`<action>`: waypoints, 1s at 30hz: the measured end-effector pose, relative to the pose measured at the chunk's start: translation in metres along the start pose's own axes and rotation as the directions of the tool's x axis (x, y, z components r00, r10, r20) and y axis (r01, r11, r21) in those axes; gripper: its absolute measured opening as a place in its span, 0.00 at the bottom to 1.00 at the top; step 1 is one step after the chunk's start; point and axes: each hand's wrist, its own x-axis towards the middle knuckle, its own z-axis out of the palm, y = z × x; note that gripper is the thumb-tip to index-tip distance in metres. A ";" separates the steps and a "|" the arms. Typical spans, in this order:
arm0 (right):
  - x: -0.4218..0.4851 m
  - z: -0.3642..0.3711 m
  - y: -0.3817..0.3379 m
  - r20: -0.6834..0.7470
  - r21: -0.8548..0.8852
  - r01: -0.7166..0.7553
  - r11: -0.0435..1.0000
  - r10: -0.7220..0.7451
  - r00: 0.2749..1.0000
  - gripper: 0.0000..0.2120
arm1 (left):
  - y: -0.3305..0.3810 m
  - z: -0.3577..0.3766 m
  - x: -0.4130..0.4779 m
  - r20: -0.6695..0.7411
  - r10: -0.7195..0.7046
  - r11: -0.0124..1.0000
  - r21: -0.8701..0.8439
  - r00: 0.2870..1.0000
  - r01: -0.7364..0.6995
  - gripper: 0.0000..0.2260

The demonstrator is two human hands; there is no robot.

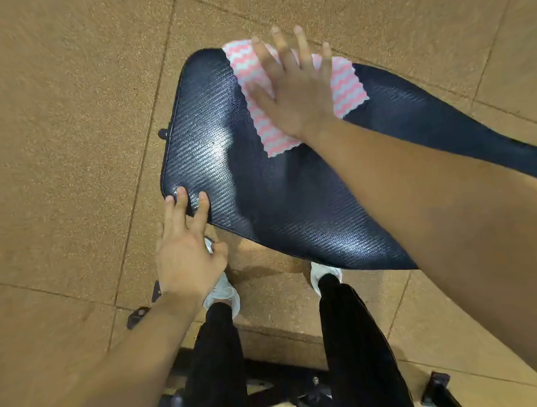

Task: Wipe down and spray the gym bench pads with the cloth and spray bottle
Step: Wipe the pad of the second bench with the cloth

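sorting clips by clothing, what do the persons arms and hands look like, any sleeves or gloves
The left hand and right hand are ungloved. Both arms are bare, no sleeves in view, and neither wrist shows a watch or band.

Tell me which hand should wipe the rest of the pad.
Right. The right hand lies flat on the pink-and-white cloth at the far end of the pad, so it can probably sweep toward the near edge. The left hand holds no cloth; its fingertips only touch the pad's near left corner.

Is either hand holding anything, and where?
Nothing gripped. Right hand presses flat on the cloth; left hand fingers touch a corner of the bench pad.
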 end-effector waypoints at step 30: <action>-0.045 0.020 -0.055 0.091 -0.049 0.082 0.995 -0.077 0.993 0.34 | -0.041 -0.020 0.000 0.041 0.060 0.975 -0.217 0.997 -0.050 0.36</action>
